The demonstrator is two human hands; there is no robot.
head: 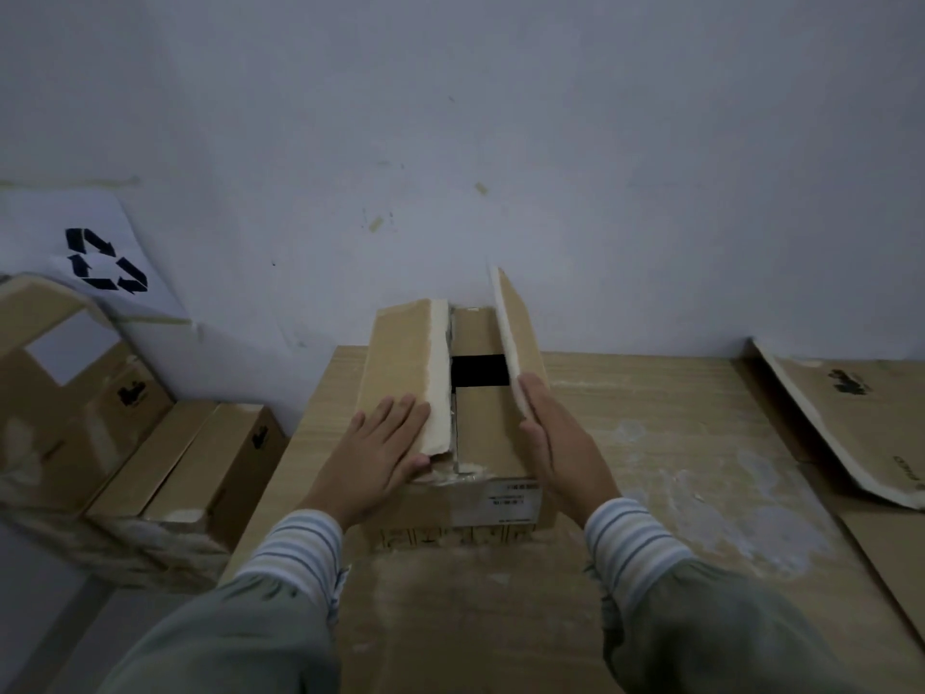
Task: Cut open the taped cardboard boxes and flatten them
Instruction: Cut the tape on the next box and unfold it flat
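Head view | left hand (380, 443) flat on left flap (405, 373) | right hand (560, 443) at right flap (520, 343) edge

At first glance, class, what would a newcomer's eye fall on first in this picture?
The cardboard box at the centre of the table, its two top flaps parted by the left hand and right hand. Next, the recycling sign on the wall at left, above stacked boxes.

The small print on the white label (495, 503) on the cardboard box (480, 498) is too blurred to read. Its interior shows only as a black gap. At far right, a flattened cardboard sheet (851, 418) is cut off by the edge.
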